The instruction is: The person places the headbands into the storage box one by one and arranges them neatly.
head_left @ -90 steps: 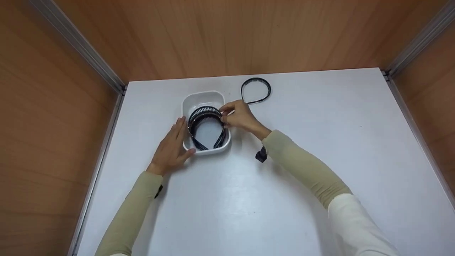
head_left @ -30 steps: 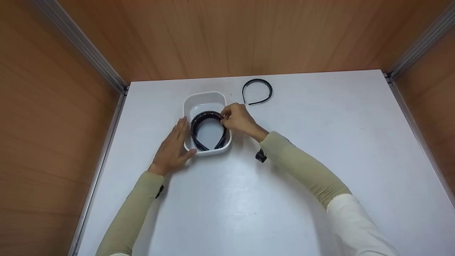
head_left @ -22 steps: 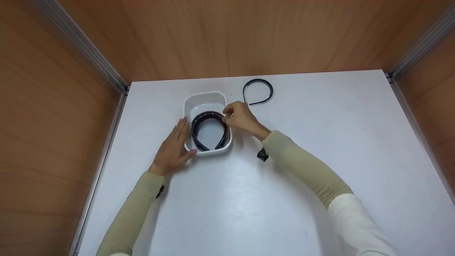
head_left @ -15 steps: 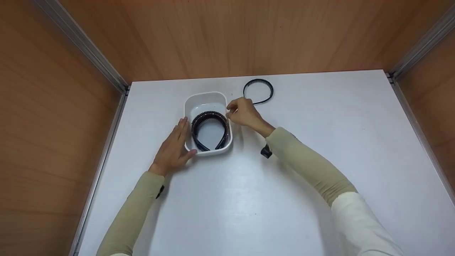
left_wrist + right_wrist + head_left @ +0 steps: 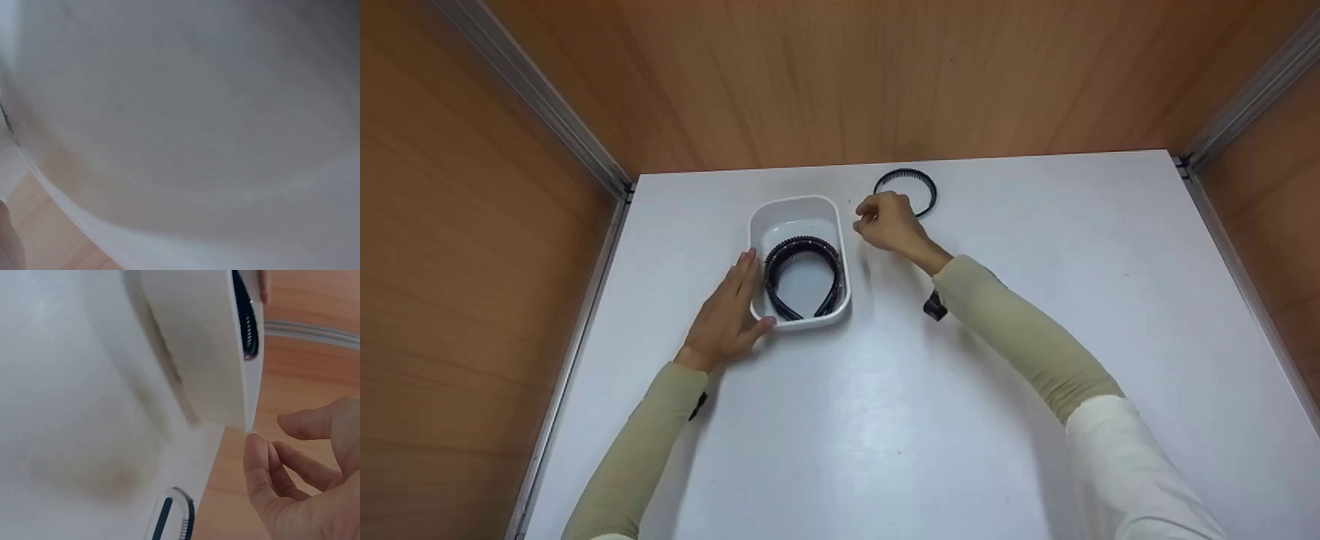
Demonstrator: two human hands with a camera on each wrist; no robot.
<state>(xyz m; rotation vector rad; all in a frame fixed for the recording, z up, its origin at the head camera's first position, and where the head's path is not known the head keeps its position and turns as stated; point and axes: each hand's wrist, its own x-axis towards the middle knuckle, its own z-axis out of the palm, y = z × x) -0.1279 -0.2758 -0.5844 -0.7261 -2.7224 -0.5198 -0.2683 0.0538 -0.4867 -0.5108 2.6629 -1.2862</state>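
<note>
In the head view, a white rectangular box (image 5: 791,214) holds a nested stack of black toothed headbands (image 5: 777,256). My left hand (image 5: 722,319) rests along the box's left side, fingers straight and thumb at the near corner. My right hand (image 5: 891,223) is off the box's right side, with its fingers loosely bent. The right wrist view shows thumb and index finger apart, with nothing between them. A single black headband (image 5: 934,196) lies behind the right hand, partly covered by it. A pale surface fills most of the left wrist view, with part of a finger (image 5: 8,242) at the edge.
The white table (image 5: 825,420) is enclosed by a wood-grain panel (image 5: 885,82) at the back and others at the sides. Metal corner posts (image 5: 532,97) stand where the panels meet.
The right hand has let go of the stacked headbands and moved right and back, over part of the lone headband. Earlier, the stack settled lower in the box. The left hand stays put.
</note>
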